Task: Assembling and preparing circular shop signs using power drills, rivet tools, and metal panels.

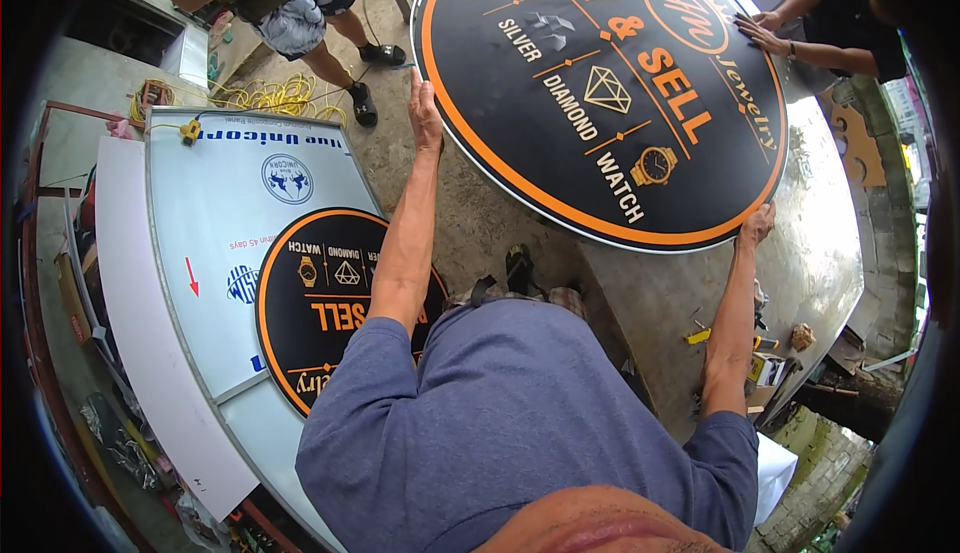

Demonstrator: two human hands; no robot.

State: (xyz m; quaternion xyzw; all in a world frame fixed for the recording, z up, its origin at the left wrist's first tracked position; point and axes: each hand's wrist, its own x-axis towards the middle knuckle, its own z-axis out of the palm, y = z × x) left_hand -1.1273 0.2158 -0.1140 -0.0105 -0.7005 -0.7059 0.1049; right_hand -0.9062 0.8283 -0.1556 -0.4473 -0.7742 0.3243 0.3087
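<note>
A large round black sign [655, 103] with an orange ring, orange and white lettering and small pictures is tilted in front of me. My left hand [425, 118] grips its left edge, fingers upright along the rim. At its lower right edge, my right hand [757, 225] is closed around the rim, with some fingers hidden beneath. A co-worker's hands [765, 35] lie on the sign's face at the far right. The sign's underside is hidden.
A similar round sign [285, 328] lies on a light blue panel [230, 178] at left. A worktable [825, 223] with tools and a yellow-handled item stands at right. Another person [300, 13] stands at upper left, near a coiled yellow cable [290, 96] on the floor.
</note>
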